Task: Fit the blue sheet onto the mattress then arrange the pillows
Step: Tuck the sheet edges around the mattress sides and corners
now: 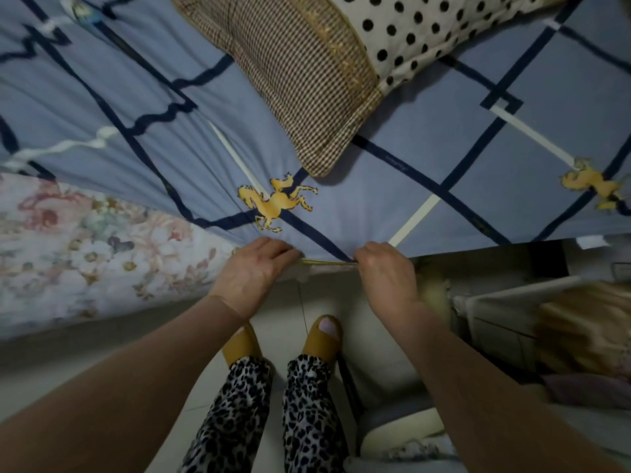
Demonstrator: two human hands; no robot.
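Both hands, left (251,268) and right (386,268), pinch the sheet's (341,213) edge at frame centre; the pillow (307,80) runs lengthwise toward upper left.

Sheet over the mattress, pillows behind, hands at the near edge.

The sheet (392,186) covers the mattress top; the mattress (85,254) shows bare at the left, below the sheet's edge. Two pillows lie on the sheet at the far side, the checked pillow (300,80) left of and overlapping the dotted pillow (426,32). The left hand (252,271) and right hand (386,271) sit side by side on the sheet's near edge, the feet (283,339) below them on the floor (300,302).
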